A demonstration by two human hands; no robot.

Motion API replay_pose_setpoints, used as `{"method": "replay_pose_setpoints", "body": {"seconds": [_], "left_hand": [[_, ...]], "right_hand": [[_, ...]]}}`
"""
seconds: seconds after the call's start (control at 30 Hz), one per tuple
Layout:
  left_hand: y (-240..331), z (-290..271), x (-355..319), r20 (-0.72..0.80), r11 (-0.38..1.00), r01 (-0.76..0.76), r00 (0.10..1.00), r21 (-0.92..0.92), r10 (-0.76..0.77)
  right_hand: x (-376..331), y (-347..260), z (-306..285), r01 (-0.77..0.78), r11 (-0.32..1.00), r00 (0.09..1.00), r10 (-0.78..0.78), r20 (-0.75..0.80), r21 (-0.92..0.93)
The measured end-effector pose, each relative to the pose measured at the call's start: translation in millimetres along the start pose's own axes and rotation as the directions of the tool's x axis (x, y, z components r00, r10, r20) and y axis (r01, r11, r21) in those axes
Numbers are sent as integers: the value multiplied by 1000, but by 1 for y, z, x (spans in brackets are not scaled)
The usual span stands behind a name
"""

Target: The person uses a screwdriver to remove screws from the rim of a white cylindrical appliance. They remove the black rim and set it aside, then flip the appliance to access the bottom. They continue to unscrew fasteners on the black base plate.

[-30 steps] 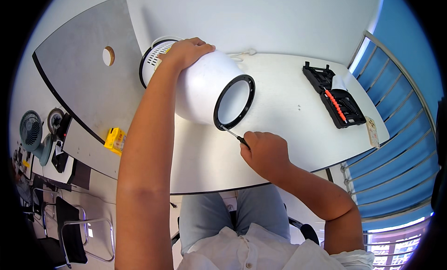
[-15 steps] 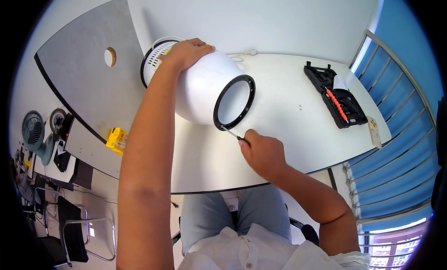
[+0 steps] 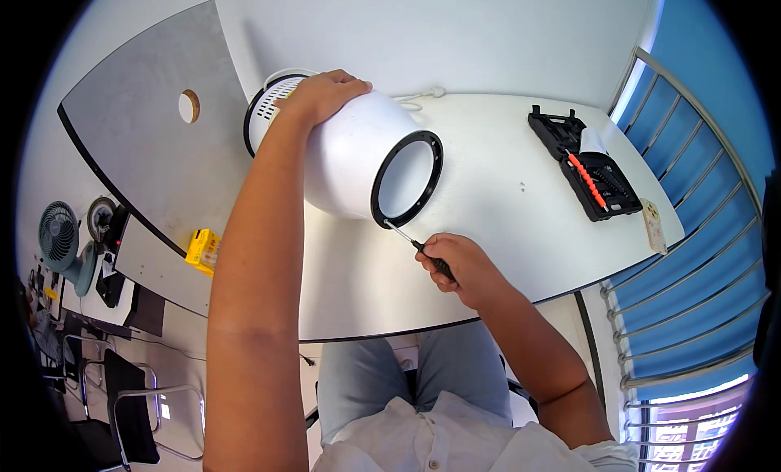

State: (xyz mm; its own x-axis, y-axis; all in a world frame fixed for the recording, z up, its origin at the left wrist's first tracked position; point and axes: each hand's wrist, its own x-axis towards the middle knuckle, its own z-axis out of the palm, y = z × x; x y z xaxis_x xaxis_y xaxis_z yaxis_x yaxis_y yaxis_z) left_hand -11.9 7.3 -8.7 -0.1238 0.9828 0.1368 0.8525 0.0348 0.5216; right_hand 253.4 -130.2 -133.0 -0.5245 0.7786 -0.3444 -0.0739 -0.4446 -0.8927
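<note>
A white barrel-shaped appliance housing [image 3: 346, 167] lies on its side on the table. A black ring [image 3: 434, 165] with small holes rims its open end, which faces right and toward me, and a slotted grille [image 3: 268, 106] is at the far left end. My left hand [image 3: 329, 96] is laid over the top of the housing, fingers curved along it, gripping it. Low by my right side of the table, my right hand [image 3: 460, 265] grips the black handle of a screwdriver [image 3: 439, 263]. The screwdriver's tip meets the ring's lower edge; any screw there is too small to make out.
On the white table [image 3: 488, 147] lies an open black tool case [image 3: 598, 183] holding an orange flexible shaft [image 3: 587, 179]. A pale remote control [image 3: 653, 226] sits at the right edge, by a metal railing [image 3: 708, 114]. A yellow box [image 3: 202, 251] stands left, near a grey panel [image 3: 146, 114].
My right hand has rolled and shifted its fingers on the screwdriver, so more of the black handle shows. The tip stays at the ring, and my left hand keeps its place.
</note>
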Motion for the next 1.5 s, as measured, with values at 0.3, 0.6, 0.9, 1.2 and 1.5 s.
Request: {"method": "replay_pose_setpoints", "body": {"seconds": [0.3,0.6,0.9,1.2,1.5], "left_hand": [[-1,1,-2,-15,1000,-1,1000,14,1],[1,0,-2,-20,999,4,1000,36,-3],[-1,0,-3,-23,1000,-5,1000,31,6],[-1,0,-3,-20,999,2,1000,32,-1],[0,0,1,-11,999,24,1000,31,-24]], "right_hand": [[-17,-4,7,-45,988,996,32,88,148],[-10,14,14,334,800,885,-448,-126,-499],[-11,25,39,296,180,560,-828,18,-938],[-1,19,12,244,-555,276,-747,605,-796],[1,9,7,304,-455,326,-776,540,-837]]}}
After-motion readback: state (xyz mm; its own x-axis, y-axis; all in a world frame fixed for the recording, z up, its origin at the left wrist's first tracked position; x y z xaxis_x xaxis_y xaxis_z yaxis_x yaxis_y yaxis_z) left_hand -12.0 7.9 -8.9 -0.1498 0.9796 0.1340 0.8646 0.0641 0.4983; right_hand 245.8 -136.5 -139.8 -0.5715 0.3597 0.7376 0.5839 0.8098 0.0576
